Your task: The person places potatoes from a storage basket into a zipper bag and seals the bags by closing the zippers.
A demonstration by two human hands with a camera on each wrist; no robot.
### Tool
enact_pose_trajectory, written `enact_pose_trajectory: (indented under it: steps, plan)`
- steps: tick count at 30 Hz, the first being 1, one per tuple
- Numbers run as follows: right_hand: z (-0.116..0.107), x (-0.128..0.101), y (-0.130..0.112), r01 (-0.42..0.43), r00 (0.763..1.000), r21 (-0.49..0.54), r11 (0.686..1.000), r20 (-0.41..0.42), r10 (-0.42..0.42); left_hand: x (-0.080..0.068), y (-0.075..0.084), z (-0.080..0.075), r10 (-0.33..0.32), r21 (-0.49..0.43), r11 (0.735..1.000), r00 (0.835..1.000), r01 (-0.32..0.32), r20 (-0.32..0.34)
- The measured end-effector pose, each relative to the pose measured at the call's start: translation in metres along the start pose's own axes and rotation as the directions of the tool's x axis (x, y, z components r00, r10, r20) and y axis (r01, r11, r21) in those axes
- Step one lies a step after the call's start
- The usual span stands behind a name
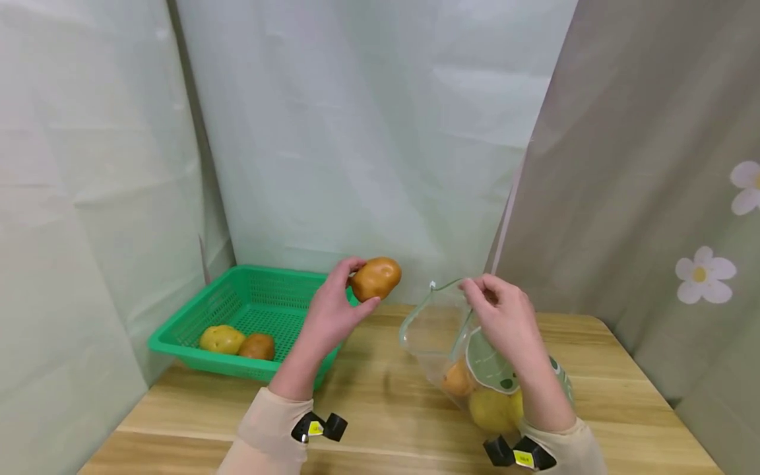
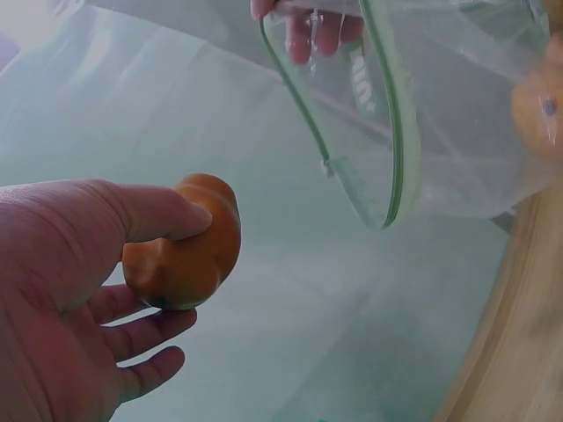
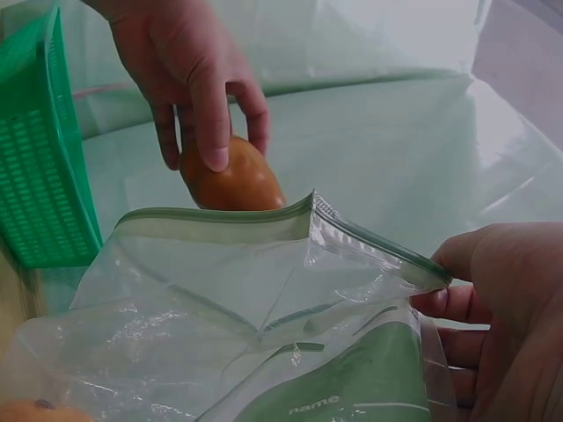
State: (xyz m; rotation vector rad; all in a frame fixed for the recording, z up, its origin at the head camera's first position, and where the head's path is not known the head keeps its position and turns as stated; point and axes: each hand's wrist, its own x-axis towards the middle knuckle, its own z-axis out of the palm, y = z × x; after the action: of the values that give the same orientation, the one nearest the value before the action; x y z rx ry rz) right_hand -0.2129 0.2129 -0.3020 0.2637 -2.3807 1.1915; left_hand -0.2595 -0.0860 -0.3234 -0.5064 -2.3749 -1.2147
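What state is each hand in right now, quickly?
Left hand: closed, holding a brown potato.
Right hand: closed, pinching the clear zip bag by its rim.

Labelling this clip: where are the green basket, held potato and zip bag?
Green basket (image 1: 272, 319): head view, bare mesh floor.
Held potato (image 2: 189, 262): left wrist view, middle.
Zip bag (image 3: 211, 327): right wrist view, clear wall.

- I read "name" (image 3: 314, 405) on the bag's (image 3: 167, 347) green panel (image 3: 374, 374), right-wrist 6 o'clock
- lettering (image 2: 361, 83), left-wrist 1 o'clock: unclear
- yellow labels (image 1: 524, 458) (image 1: 315, 429), head 5 and 7: too small
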Motion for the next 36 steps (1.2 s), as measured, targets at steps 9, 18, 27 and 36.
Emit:
enact_pose_trajectory:
  steps: [9, 18, 27, 36]
  plan:
    - [-0.004, 0.003, -0.001, 0.015, 1.000, -0.006, 1.000, 0.004, -0.015, 0.002, 0.013, 0.009, 0.054, 0.015, 0.998, 0.998, -0.054, 0.026]
    - [-0.008, 0.002, 0.001, -0.002, 1.000, -0.005, 1.000, 0.006, 0.002, -0.003, 0.028, 0.028, 0.116, 0.017, 0.993, 0.988, -0.118, 0.099]
    - [-0.009, 0.001, 0.001, 0.001, 1.000, -0.009, 1.000, 0.003, 0.000, -0.008, 0.037, 0.039, 0.126, 0.047, 0.989, 0.969, -0.139, 0.213]
    - [-0.008, 0.002, 0.000, -0.007, 1.000, -0.020, 1.000, 0.004, 0.007, -0.011, 0.042, 0.052, 0.160, 0.096, 0.977, 0.955, -0.189, 0.251]
